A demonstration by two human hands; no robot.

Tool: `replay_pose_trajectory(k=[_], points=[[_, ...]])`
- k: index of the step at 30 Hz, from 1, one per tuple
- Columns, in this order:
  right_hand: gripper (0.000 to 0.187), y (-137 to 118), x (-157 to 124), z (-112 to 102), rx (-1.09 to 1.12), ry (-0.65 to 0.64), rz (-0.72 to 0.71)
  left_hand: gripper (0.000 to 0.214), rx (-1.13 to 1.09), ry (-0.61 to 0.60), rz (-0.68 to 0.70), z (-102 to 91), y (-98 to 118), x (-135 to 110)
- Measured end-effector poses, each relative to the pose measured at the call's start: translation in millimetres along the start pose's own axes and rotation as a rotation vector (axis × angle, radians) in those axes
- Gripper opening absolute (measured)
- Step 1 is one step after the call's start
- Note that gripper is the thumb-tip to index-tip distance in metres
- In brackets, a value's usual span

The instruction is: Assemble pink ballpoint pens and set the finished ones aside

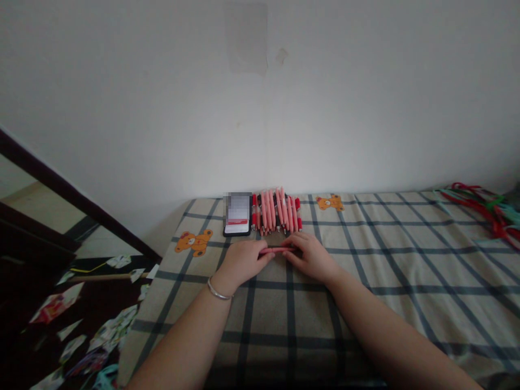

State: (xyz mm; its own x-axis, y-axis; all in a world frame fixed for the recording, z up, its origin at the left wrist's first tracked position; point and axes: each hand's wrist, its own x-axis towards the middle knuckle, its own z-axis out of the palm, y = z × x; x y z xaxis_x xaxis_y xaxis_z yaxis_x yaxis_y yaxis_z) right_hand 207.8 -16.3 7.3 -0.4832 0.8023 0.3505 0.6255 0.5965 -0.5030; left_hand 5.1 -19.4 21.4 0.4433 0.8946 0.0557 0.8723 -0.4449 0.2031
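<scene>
Between my two hands lies a pink pen (276,250), held level just above the checked cloth. My left hand (246,260) is closed on its left end, fingers and thumb pinching it. At the other end my right hand (309,259) grips it, with part of the pen hidden by the fingers. Just beyond my hands, a row of pens (277,211) lies side by side, mostly pink, with some red and black ones among them. Left of that row rests a phone (237,228) with its screen lit.
A checked cloth with bear prints (390,271) covers the surface, which meets a white wall (162,108) at the back. Red and green straps or ribbons (483,206) are heaped at the far right. Past the left edge, paper scraps (114,330) lie lower down.
</scene>
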Motion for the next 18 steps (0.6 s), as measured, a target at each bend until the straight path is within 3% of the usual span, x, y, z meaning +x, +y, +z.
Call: replay_pose_trajectory(k=[8, 18], points=[[0.016, 10, 1, 2, -0.043, 0.004, 0.007, 0.035, 0.013, -0.001, 0.0, -0.2, 0, -1], [0.006, 10, 1, 4, 0.028, 0.055, -0.005, 0.034, -0.002, -0.014, -0.023, -0.2, 0, -1]])
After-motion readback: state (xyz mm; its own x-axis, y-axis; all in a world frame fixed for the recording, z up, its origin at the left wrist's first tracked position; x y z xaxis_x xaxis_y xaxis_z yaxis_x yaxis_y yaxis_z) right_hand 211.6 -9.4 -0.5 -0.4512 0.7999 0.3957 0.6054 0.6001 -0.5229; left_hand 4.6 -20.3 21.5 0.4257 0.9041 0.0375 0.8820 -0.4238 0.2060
